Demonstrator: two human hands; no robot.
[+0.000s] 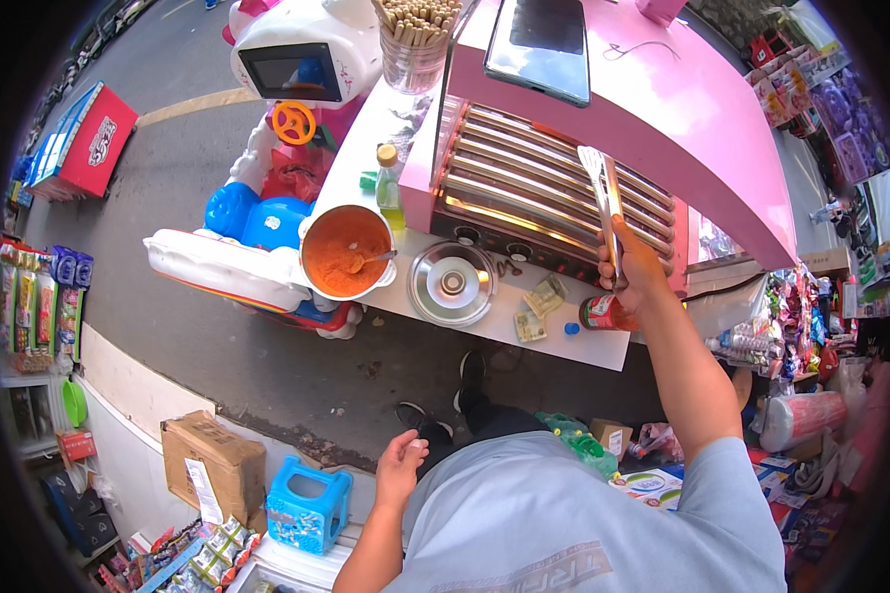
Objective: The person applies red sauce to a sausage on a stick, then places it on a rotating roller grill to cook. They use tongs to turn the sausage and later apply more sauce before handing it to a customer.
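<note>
My right hand (633,259) grips a pair of metal tongs (610,196), whose slotted ends rest at or just above the metal rollers of a roller grill (556,185). From this view, contact between tongs and rollers is unclear. Low beside my body, my left hand (400,463) hangs with loosely bent fingers and nothing visible in it. Below my right wrist lies a red sauce bottle (607,313), partly hidden by the forearm. A blue cap (572,328) and crumpled banknotes (538,305) lie near it. Left of those sits a round metal lid (452,284).
A pot (390,278) of orange-red seasoning holds a spoon. Behind it stands a yellow-capped bottle (388,189). A phone (538,48) lies on the grill's pink canopy (682,111), near a container of wooden sticks (415,63). A toy ride-on car (222,263) stands left, a blue stool (309,504) behind.
</note>
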